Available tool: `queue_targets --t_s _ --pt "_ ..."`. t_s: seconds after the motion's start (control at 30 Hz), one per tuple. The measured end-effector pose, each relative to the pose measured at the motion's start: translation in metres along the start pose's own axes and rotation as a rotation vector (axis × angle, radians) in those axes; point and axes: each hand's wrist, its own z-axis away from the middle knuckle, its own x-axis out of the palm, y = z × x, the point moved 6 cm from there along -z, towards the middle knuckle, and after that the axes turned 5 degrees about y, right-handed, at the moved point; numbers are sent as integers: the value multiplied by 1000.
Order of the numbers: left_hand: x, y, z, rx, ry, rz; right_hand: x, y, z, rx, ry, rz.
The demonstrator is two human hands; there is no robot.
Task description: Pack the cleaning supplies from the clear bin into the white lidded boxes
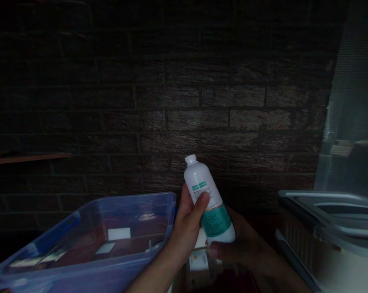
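Note:
A white plastic bottle (217,219) with a teal and white label is held up in the middle of the head view, its capped top tilted to the left. My left hand (190,213) wraps round its side, the thumb lying across the printed label and the other fingers hidden behind. Around the bottle's base is my right hand (237,238), with the thumb at the bottom edge and the fingers partly hidden behind it. Below the bottle, a container with a white label (199,260) is partly covered by my forearms.
To the left stands a blue translucent plastic bin (171,203) with white papers or cards showing inside. A lidded storage box (330,244) is at the right. Behind rises a dark brick wall (184,97); a thin shelf edge (28,158) juts in from the left.

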Motion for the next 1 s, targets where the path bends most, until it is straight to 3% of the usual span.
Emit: queue_targets --t_s 0.2,0.37,0.6,0.7,0.83,1.0 --pt "3 -8 -1 -94 -57 145 5 -6 3 85 -47 -114" --pt "0 -8 2 -67 -19 107 11 0 2 103 -117 -168" --pt "3 -12 0 -34 -34 75 2 3 3 98 -1 -18" --pt "3 -13 -1 -107 -21 107 0 4 6 147 -9 -27" --pt "9 -16 4 -283 -113 187 -3 14 8 166 -53 -46" --pt "6 -17 8 -306 -66 174 -3 26 7 194 -95 -21"
